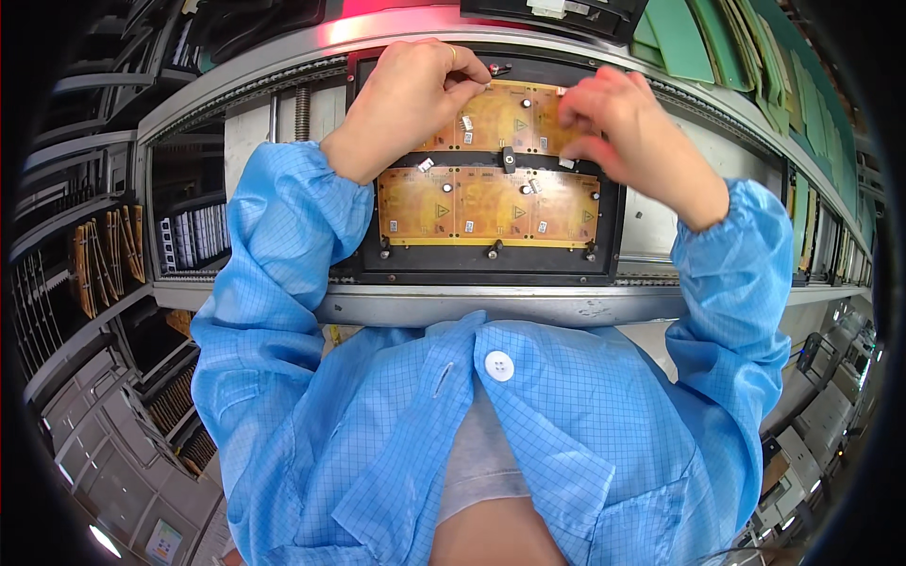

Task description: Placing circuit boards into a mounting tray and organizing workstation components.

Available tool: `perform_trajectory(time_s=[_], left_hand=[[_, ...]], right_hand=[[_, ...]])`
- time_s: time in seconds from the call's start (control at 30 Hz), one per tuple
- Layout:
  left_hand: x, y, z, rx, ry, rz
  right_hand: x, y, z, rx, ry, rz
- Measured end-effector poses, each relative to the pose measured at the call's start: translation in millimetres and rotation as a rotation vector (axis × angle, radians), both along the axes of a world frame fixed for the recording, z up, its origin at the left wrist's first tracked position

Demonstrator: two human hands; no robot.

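My left hand [415, 94] reaches over the upper row of yellow circuit boards [500, 118]. Its thumb and index finger close together at that row's far edge, beside a small black clamp [497, 71]. What lies between the fingertips is too small to tell. Over the right end of the same row is my right hand [628, 127], slightly blurred, fingers curled and thumb apart. A small white part [566, 162] shows by its thumb tip. Nearer me sits a lower row of yellow boards [486, 212] with small round and white parts. Both rows lie in a black frame [491, 278].
The frame rests on a conveyor with a metal front rail [500, 307] and a chain along the far rail. Green sheets [675, 38] stand at the far right. Yellow boards in a rack [109, 259] are at the left. A black tray [557, 19] sits beyond the conveyor.
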State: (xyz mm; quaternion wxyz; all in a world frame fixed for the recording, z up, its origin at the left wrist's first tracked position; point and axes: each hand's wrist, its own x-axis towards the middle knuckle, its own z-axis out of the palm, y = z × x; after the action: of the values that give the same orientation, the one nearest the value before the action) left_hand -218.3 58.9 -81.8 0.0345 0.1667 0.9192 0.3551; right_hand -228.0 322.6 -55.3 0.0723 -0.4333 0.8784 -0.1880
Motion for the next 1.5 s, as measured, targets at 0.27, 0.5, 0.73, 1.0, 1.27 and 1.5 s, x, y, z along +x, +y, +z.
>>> perform_trajectory(time_s=[0.27,0.5,0.73,1.0,1.27,1.5], left_hand=[[-6,5,-5,0.032,0.124,-0.06],[0,0,-13,-0.025,0.257,-0.173],[11,-5,-1,-0.01,0.402,-0.164],[31,-8,8,-0.14,0.117,-0.1],[49,-5,21,0.103,-0.128,-0.011],[71,1,11,0.056,0.058,-0.162]], right_hand=[[24,2,-10,-0.05,-0.06,-0.026],[24,14,3,-0.279,-0.274,-0.239],[29,30,9,-0.351,-0.57,-0.392],[30,23,-5,-0.444,-0.776,-0.346],[43,9,1,-0.285,-0.427,-0.329],[56,-1,-1,-0.282,-0.212,-0.243]])
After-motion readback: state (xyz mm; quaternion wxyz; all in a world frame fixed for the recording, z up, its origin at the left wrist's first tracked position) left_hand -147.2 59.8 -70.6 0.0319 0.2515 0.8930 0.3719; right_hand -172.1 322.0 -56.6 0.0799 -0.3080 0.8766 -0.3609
